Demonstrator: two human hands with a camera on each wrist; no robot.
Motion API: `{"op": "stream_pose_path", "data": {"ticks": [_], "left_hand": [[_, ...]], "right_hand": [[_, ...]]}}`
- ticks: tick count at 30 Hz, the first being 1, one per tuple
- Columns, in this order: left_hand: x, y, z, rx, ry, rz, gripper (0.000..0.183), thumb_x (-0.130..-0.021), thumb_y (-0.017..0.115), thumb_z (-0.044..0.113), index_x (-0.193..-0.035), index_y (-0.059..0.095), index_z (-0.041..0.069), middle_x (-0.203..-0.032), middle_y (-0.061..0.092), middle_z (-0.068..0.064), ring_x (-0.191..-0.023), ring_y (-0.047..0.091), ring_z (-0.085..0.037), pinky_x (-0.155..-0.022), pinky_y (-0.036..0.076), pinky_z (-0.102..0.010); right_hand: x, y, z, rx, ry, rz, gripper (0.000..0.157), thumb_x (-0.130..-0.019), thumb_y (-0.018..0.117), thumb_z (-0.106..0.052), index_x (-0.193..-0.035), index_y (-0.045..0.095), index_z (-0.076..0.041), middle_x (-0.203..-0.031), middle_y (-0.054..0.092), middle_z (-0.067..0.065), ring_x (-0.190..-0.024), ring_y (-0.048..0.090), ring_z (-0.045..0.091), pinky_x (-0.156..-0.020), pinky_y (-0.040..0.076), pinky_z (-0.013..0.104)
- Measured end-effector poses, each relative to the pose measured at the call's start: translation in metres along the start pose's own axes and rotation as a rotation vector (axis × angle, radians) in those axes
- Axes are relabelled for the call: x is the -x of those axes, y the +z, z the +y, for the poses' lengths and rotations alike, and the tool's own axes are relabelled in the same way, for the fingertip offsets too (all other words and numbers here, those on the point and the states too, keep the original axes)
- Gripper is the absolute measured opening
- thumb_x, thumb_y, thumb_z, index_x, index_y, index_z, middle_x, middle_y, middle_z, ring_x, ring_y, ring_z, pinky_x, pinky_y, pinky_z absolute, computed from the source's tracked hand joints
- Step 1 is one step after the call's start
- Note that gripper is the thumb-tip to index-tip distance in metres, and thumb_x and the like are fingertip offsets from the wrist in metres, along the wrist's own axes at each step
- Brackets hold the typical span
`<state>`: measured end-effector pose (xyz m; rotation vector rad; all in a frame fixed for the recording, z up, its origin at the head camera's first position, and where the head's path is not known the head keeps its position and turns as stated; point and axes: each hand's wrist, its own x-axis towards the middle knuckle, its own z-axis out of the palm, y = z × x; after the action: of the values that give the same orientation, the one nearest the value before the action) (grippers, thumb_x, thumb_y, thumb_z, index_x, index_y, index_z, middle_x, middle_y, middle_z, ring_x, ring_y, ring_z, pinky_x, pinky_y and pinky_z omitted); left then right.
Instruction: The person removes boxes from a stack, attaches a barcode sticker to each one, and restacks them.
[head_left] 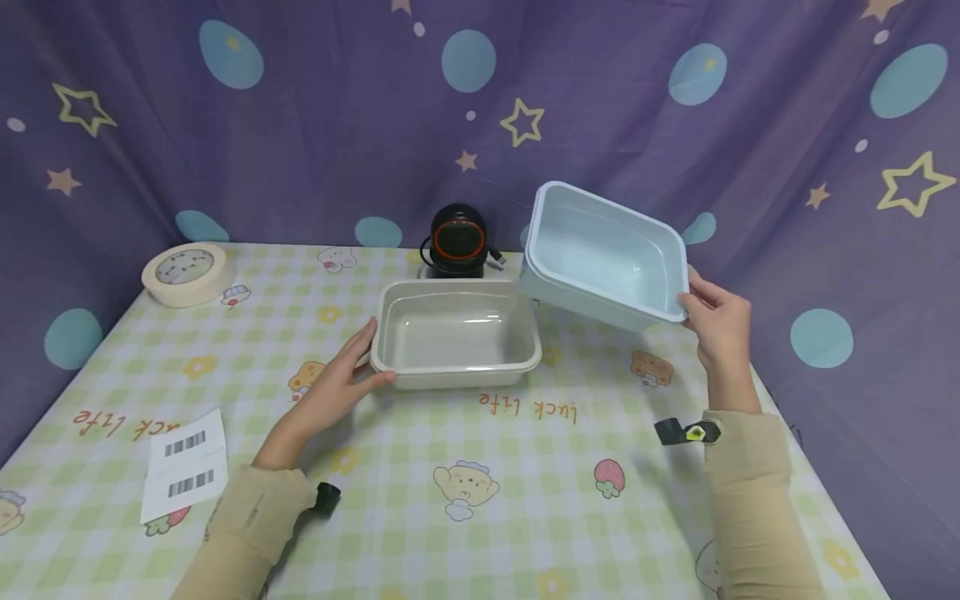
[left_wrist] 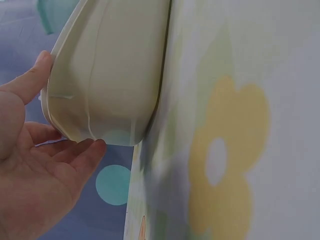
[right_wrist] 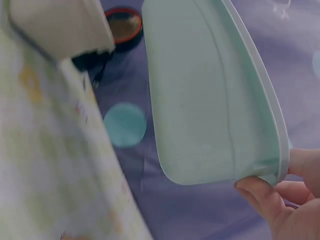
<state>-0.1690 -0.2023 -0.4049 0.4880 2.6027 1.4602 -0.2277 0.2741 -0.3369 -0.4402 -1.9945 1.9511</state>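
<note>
A light blue plastic container [head_left: 607, 250] is raised at the right, tilted with its inside toward the head camera. My right hand [head_left: 720, 321] pinches its right end at the rim, and in the right wrist view the fingertips [right_wrist: 255, 187] press near its corner. A beige-grey rectangular container [head_left: 456, 333] sits upright on the table at the middle, its inside bare. At its left end, my left hand [head_left: 337, 383] grips it with the thumb at the front rim. The left wrist view shows the fingers [left_wrist: 90, 157] against the lower side of this grey container [left_wrist: 117, 75].
Behind the grey container stands a round black device [head_left: 459, 237] with an orange ring and a cable. A roll of tape [head_left: 186, 275] lies at the back left. A white sheet with two barcodes [head_left: 186, 467] rests at the left. A purple curtain [head_left: 360, 125] hangs behind the checkered tablecloth [head_left: 390, 533].
</note>
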Motion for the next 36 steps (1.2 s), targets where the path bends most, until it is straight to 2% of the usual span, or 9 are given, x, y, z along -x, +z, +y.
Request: {"op": "stream_pose_path", "data": {"ticks": [4, 9, 13, 16, 22, 25, 27, 31, 36], "left_hand": [[0.0, -0.001, 0.0, -0.001, -0.007, -0.002, 0.087, -0.095, 0.06, 0.028, -0.156, 0.001, 0.01, -0.163, 0.0, -0.017, -0.147, 0.018, -0.04, -0.115, 0.032, -0.047], [0.0, 0.0, 0.0, -0.001, -0.009, -0.004, 0.087, -0.095, 0.061, 0.028, -0.155, 0.001, 0.009, -0.163, 0.0, -0.017, -0.147, 0.018, -0.041, -0.115, 0.032, -0.048], [0.0, 0.0, 0.0, -0.005, -0.012, -0.003, 0.087, -0.095, 0.061, 0.029, -0.156, 0.001, 0.01, -0.163, -0.001, -0.017, -0.147, 0.018, -0.04, -0.115, 0.032, -0.048], [0.001, 0.0, 0.001, -0.012, -0.017, -0.002, 0.087, -0.095, 0.06, 0.029, -0.156, 0.001, 0.01, -0.164, -0.001, -0.016, -0.147, 0.018, -0.041, -0.115, 0.032, -0.049], [0.001, 0.0, 0.001, -0.016, -0.018, -0.004, 0.087, -0.095, 0.06, 0.029, -0.155, 0.001, 0.009, -0.163, -0.001, -0.017, -0.147, 0.019, -0.041, -0.115, 0.031, -0.049], [0.001, -0.001, 0.001, -0.015, -0.017, -0.005, 0.087, -0.096, 0.06, 0.029, -0.155, 0.001, 0.009, -0.163, -0.001, -0.017, -0.147, 0.019, -0.041, -0.115, 0.032, -0.049], [0.001, 0.0, 0.001, -0.017, -0.018, -0.005, 0.087, -0.096, 0.06, 0.03, -0.155, 0.0, 0.009, -0.163, -0.001, -0.017, -0.147, 0.019, -0.041, -0.115, 0.032, -0.048], [0.001, 0.0, 0.0, -0.019, -0.02, -0.003, 0.086, -0.096, 0.06, 0.03, -0.156, 0.0, 0.01, -0.163, -0.001, -0.017, -0.147, 0.019, -0.041, -0.115, 0.032, -0.048], [0.001, 0.0, 0.0, -0.006, -0.02, -0.009, 0.086, -0.097, 0.058, 0.03, -0.156, -0.001, 0.011, -0.163, -0.003, -0.017, -0.147, 0.018, -0.04, -0.115, 0.032, -0.048]], "right_hand": [[-0.008, -0.013, 0.012, 0.083, 0.063, 0.046, 0.046, -0.088, 0.058, 0.003, -0.134, 0.052, 0.001, -0.106, 0.071, -0.002, -0.075, 0.063, -0.005, -0.062, 0.055, 0.01], [-0.014, -0.027, 0.025, 0.2, 0.094, 0.056, 0.046, -0.091, 0.057, -0.002, -0.137, 0.051, -0.003, -0.139, 0.054, 0.017, -0.079, 0.06, -0.007, -0.065, 0.054, 0.007], [-0.017, -0.039, 0.033, 0.283, 0.066, 0.026, 0.046, -0.092, 0.057, -0.003, -0.138, 0.049, 0.0, -0.111, 0.069, -0.002, -0.075, 0.058, -0.01, -0.065, 0.054, 0.007], [-0.018, -0.045, 0.038, 0.312, 0.041, -0.017, 0.047, -0.092, 0.057, -0.003, -0.138, 0.047, 0.003, -0.082, 0.061, -0.021, -0.072, 0.057, -0.014, -0.061, 0.053, 0.007], [-0.019, -0.053, 0.046, 0.384, -0.009, -0.139, 0.048, -0.092, 0.058, -0.002, -0.138, 0.046, 0.007, -0.083, 0.06, -0.025, -0.072, 0.054, -0.02, -0.063, 0.054, 0.009], [-0.02, -0.053, 0.048, 0.444, -0.042, -0.181, 0.048, -0.091, 0.058, -0.002, -0.137, 0.047, 0.007, -0.095, 0.065, -0.016, -0.072, 0.054, -0.021, -0.064, 0.055, 0.009], [-0.019, -0.052, 0.049, 0.474, -0.06, -0.197, 0.047, -0.091, 0.057, -0.001, -0.136, 0.048, 0.008, -0.107, 0.07, 0.002, -0.072, 0.053, -0.021, -0.064, 0.055, 0.01], [-0.018, -0.051, 0.048, 0.52, -0.078, -0.227, 0.046, -0.092, 0.055, -0.002, -0.136, 0.047, 0.009, -0.132, 0.052, 0.033, -0.072, 0.049, -0.023, -0.064, 0.054, 0.008], [-0.018, -0.05, 0.049, 0.531, -0.094, -0.279, 0.045, -0.093, 0.053, -0.002, -0.136, 0.045, 0.012, -0.132, 0.049, 0.038, -0.074, 0.048, -0.024, -0.064, 0.053, 0.007]]}}
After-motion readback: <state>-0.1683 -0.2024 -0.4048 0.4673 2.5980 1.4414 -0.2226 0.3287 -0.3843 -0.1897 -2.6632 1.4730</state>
